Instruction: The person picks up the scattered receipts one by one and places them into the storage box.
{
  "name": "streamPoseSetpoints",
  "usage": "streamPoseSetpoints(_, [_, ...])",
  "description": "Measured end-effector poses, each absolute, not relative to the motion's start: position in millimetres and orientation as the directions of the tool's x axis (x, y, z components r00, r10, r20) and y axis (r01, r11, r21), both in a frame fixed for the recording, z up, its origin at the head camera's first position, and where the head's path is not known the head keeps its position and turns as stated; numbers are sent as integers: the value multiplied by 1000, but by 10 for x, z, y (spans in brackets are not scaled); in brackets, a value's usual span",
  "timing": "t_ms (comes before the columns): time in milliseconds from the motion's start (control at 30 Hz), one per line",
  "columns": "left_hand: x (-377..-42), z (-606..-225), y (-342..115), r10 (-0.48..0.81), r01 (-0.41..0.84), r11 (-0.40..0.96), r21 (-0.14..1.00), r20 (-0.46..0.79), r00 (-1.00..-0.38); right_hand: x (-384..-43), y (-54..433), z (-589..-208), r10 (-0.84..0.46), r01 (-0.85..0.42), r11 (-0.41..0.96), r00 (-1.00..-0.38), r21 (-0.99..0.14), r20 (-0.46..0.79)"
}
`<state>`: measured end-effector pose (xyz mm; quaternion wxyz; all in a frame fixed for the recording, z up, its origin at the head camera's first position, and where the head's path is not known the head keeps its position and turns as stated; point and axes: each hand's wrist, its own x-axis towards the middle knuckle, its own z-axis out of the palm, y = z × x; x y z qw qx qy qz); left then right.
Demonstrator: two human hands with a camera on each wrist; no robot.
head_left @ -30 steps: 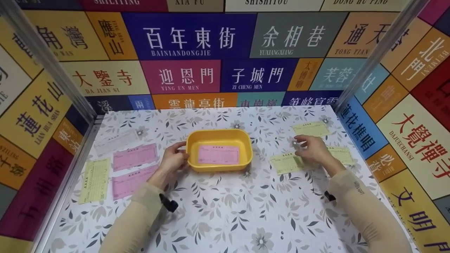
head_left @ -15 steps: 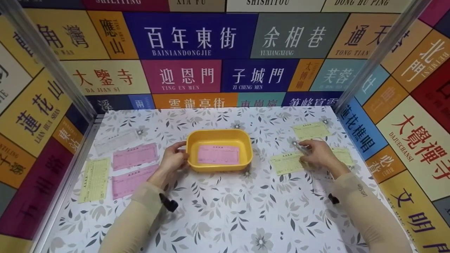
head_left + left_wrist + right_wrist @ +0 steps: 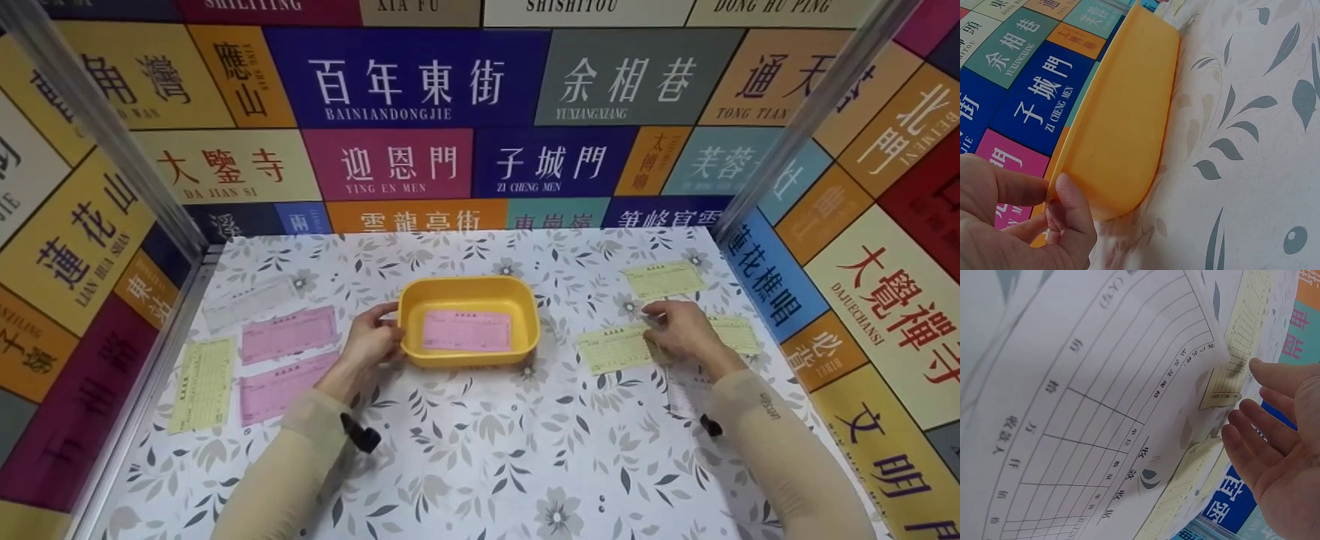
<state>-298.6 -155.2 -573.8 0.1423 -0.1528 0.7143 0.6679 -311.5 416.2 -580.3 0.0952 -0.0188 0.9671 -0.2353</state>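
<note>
A yellow plastic tub (image 3: 469, 358) stands mid-table with a pink receipt slip (image 3: 466, 331) flat inside. My left hand (image 3: 371, 337) pinches its left rim between thumb and fingers, as the left wrist view also shows. To the right, my right hand (image 3: 682, 334) hovers by the right end of a yellow receipt slip (image 3: 611, 351), its fingers loosely bent and apart with nothing between them in the right wrist view. Beneath that wrist lies a white receipt slip (image 3: 1089, 416), one corner curling up toward the fingers. Another yellow slip (image 3: 731, 334) is partly hidden behind the hand.
One more yellow slip (image 3: 664, 279) lies at the back right. On the left are two pink slips (image 3: 289, 334), a white slip (image 3: 247, 304) and an upright-turned yellow slip (image 3: 201, 386). Printed wall panels (image 3: 405, 79) enclose the leaf-patterned table (image 3: 465, 465).
My right hand has shifted slightly right, off the yellow slip's middle toward its right end, and the white slip under the wrist has come into sight. The left hand and tub stay put.
</note>
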Motion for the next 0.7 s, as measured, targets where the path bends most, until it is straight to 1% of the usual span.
streamPoseSetpoints(200, [-2981,-5740,-1558,-19,-406,44,913,-405,-914,-3134,4165,-5831,-73,15,885,-983,-465,-171])
streamPoseSetpoints(433, [-2963,-5736,-1553,-17,-375,56,925,-374,-927,-3157,4169,-5834,-75,15,875,-983,-483,-166])
streamPoseSetpoints(700, [-2974,-5734,-1545,-29,-407,76,910,-406,-913,-3155,4163,-5825,-64,27,881,-983,-472,-174])
